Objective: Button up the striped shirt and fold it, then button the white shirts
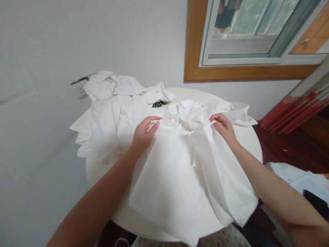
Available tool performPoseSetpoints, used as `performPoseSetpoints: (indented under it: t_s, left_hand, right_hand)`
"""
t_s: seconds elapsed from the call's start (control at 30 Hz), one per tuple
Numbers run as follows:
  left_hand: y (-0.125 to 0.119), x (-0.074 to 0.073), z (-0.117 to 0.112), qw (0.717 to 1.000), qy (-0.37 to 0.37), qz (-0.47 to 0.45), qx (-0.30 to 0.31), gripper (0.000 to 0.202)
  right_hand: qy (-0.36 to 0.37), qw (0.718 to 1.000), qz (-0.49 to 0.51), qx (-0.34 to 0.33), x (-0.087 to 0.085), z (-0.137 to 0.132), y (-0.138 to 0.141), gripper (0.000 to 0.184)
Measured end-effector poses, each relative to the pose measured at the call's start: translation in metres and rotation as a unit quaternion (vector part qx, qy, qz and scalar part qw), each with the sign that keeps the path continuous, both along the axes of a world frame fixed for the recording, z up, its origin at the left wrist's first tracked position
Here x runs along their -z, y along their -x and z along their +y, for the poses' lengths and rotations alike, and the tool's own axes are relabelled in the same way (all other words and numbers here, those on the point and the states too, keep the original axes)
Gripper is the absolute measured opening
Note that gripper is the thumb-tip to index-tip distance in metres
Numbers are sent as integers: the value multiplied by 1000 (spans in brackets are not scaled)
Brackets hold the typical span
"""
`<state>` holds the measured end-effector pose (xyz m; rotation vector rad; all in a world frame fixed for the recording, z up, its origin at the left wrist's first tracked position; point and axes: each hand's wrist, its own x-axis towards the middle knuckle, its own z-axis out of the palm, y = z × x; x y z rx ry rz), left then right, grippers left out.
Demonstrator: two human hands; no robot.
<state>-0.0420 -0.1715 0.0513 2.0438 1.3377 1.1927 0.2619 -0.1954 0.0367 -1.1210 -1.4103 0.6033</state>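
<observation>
A white garment [177,171] lies spread over the round white table [246,137], its lower part hanging past the near edge. My left hand [144,132] pinches the garment's upper edge on the left, fingers closed on the fabric. My right hand [223,126] grips the same upper edge on the right, fingers curled over the cloth. Between the two hands the fabric is bunched into folds.
A heap of white clothes [110,109] is piled on the table's left and back, with a dark striped item [158,103] showing in it. Behind stand a white wall with a socket [78,87] and a wood-framed window [246,41]. Papers [303,180] lie at the right.
</observation>
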Motion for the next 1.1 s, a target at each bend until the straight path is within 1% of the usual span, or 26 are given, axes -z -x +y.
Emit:
performPoseSetpoints:
  t_s: [0.07, 0.1, 0.17, 0.23, 0.3, 0.33, 0.4, 0.47, 0.53, 0.6, 0.7, 0.87, 1.0, 1.1]
  left_hand:
    - [4, 3, 6, 1000, 5, 12, -15, 34]
    - [5, 4, 7, 999, -9, 37, -16, 34]
    - [2, 3, 6, 991, -73, 113, -16, 30]
    - [-5, -1, -1, 972, -149, 183, -15, 27]
    - [-18, -5, -13, 958, -197, 206, 3, 27]
    - [-26, -6, -20, 958, -204, 201, 24, 28]
    - [-41, -4, -32, 963, -189, 173, 81, 29]
    - [-52, 2, -38, 969, -150, 145, 135, 30]
    - [-56, 12, -38, 968, -106, 133, 184, 29]
    - [-55, 20, -34, 964, -79, 132, 218, 27]
    - [-50, 23, -30, 960, -65, 139, 236, 26]
    - [-43, 16, -33, 956, -28, 158, 244, 28]
    - [-44, 14, -38, 962, -10, 128, 240, 33]
    - [-48, 16, -40, 969, 8, 99, 228, 32]
  right_hand:
    - [29, 999, -13, 23, -1, 1, -7, 10]
    - [46, 999, -11, 20, -1, 1, -8, 11]
    - [66, 998, 12, -11, 0, 0, -7, 11]
    - [82, 993, 58, -65, 2, -3, -1, 9]
    - [109, 982, 114, -106, 3, -4, 7, 7]
    - [126, 975, 137, -119, 4, -5, 11, 7]
    - [157, 966, 154, -138, 5, -5, 17, 5]
    - [170, 963, 147, -150, 8, -5, 19, 5]
    - [167, 966, 129, -147, 13, -2, 17, 6]
    - [156, 973, 108, -131, 17, 1, 14, 7]
    - [149, 977, 86, -124, 23, 5, 11, 7]
    - [150, 978, 69, -128, 27, 4, 13, 10]
    - [141, 983, 43, -114, 21, -4, 14, 9]
    - [124, 984, 58, -112, 15, -11, 16, 10]
